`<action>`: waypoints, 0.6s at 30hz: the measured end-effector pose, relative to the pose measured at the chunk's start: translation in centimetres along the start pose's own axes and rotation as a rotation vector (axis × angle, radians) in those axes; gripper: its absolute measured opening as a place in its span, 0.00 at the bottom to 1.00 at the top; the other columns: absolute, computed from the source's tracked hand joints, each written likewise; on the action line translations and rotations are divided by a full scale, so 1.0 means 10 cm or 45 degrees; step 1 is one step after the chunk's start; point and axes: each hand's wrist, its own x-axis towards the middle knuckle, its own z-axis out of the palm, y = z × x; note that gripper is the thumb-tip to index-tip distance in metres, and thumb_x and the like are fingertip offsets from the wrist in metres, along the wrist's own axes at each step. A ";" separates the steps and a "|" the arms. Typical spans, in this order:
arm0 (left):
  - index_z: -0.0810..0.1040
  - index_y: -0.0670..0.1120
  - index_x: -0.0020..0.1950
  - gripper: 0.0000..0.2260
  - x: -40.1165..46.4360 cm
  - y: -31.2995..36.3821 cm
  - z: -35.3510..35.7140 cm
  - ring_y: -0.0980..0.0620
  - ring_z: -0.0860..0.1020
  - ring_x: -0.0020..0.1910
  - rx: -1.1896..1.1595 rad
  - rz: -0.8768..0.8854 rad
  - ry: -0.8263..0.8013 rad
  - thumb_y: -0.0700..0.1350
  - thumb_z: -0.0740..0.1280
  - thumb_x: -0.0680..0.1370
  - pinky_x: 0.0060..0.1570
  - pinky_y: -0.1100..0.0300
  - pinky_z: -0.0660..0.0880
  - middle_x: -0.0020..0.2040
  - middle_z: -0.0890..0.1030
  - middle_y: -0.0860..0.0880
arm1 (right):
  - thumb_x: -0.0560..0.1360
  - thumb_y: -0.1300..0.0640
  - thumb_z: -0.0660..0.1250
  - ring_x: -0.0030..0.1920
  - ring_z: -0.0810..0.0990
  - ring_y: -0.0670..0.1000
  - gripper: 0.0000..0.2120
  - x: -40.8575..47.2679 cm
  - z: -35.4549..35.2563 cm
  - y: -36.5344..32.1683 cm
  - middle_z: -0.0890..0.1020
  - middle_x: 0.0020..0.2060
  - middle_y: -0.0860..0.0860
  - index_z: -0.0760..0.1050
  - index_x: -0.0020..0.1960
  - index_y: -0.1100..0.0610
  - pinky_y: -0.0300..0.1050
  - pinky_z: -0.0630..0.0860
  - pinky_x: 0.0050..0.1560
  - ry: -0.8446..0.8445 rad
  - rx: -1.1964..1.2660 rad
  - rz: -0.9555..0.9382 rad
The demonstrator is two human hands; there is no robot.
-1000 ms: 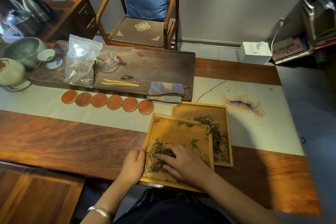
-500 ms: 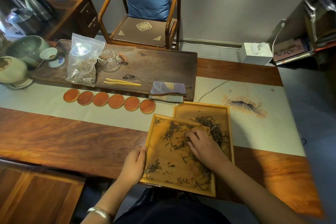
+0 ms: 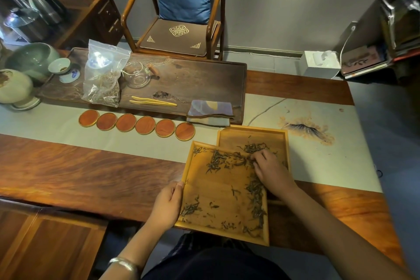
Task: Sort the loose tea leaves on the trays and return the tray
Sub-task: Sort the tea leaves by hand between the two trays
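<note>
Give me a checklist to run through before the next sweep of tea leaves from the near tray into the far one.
1. Left hand grips the near tray's left rim: ok.
2. Near tray's far corner overlaps the far tray: ok.
3. Right hand on the tea leaves at the far edge: ok.
4. Near tray cleared: not ok, leaves remain along its right wall and near corner.
5. Near tray fully on the table: not ok, its near edge overhangs.
6. Leaves spilled on the table: cannot tell.
</note>
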 end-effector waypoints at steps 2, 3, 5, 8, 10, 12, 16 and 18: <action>0.72 0.36 0.37 0.21 0.01 -0.02 0.00 0.40 0.74 0.36 0.018 0.000 -0.002 0.47 0.53 0.83 0.41 0.50 0.71 0.34 0.74 0.40 | 0.80 0.57 0.59 0.52 0.74 0.49 0.10 0.04 -0.02 0.05 0.75 0.53 0.52 0.73 0.59 0.56 0.45 0.76 0.48 0.009 0.018 0.028; 0.71 0.40 0.35 0.20 0.01 -0.03 -0.01 0.44 0.73 0.34 0.025 0.001 0.000 0.46 0.53 0.83 0.39 0.52 0.70 0.33 0.74 0.43 | 0.80 0.57 0.59 0.51 0.74 0.49 0.10 0.06 -0.04 0.07 0.75 0.53 0.52 0.73 0.59 0.56 0.44 0.76 0.48 0.016 0.039 0.050; 0.68 0.44 0.33 0.19 0.02 -0.05 -0.02 0.51 0.72 0.31 0.018 -0.001 0.005 0.46 0.53 0.83 0.37 0.56 0.68 0.30 0.72 0.47 | 0.80 0.56 0.59 0.50 0.74 0.49 0.10 0.09 -0.06 0.10 0.75 0.53 0.51 0.73 0.59 0.56 0.42 0.75 0.48 0.040 0.080 0.094; 0.69 0.45 0.32 0.20 0.03 -0.07 -0.02 0.57 0.71 0.28 0.001 -0.023 0.019 0.46 0.54 0.83 0.34 0.60 0.68 0.28 0.72 0.50 | 0.80 0.55 0.58 0.51 0.75 0.50 0.10 0.10 -0.10 0.11 0.76 0.53 0.51 0.74 0.58 0.56 0.42 0.73 0.49 0.093 0.089 0.117; 0.69 0.45 0.32 0.20 0.05 -0.07 -0.03 0.58 0.71 0.27 -0.004 -0.032 0.030 0.46 0.54 0.83 0.34 0.61 0.69 0.29 0.73 0.50 | 0.80 0.55 0.58 0.51 0.75 0.50 0.10 0.08 -0.13 0.10 0.76 0.52 0.51 0.74 0.58 0.56 0.43 0.74 0.49 0.134 0.082 0.100; 0.68 0.44 0.32 0.20 0.06 -0.07 -0.04 0.56 0.71 0.28 0.000 -0.033 0.029 0.47 0.54 0.83 0.35 0.58 0.68 0.29 0.72 0.47 | 0.80 0.55 0.59 0.50 0.75 0.49 0.10 0.02 -0.15 0.06 0.76 0.51 0.50 0.75 0.57 0.56 0.42 0.75 0.47 0.178 0.078 0.061; 0.71 0.41 0.36 0.19 0.07 -0.07 -0.04 0.47 0.72 0.33 0.019 -0.050 0.027 0.48 0.54 0.83 0.38 0.55 0.68 0.32 0.72 0.43 | 0.78 0.49 0.61 0.51 0.74 0.46 0.12 -0.21 -0.18 -0.08 0.75 0.52 0.49 0.75 0.57 0.55 0.35 0.74 0.45 0.131 0.087 -0.117; 0.70 0.41 0.35 0.19 0.07 -0.06 -0.03 0.47 0.72 0.33 0.019 -0.052 0.026 0.48 0.54 0.83 0.38 0.55 0.68 0.32 0.72 0.43 | 0.77 0.46 0.60 0.52 0.75 0.46 0.16 -0.36 -0.17 -0.15 0.76 0.53 0.50 0.75 0.56 0.55 0.36 0.76 0.46 0.085 0.042 -0.240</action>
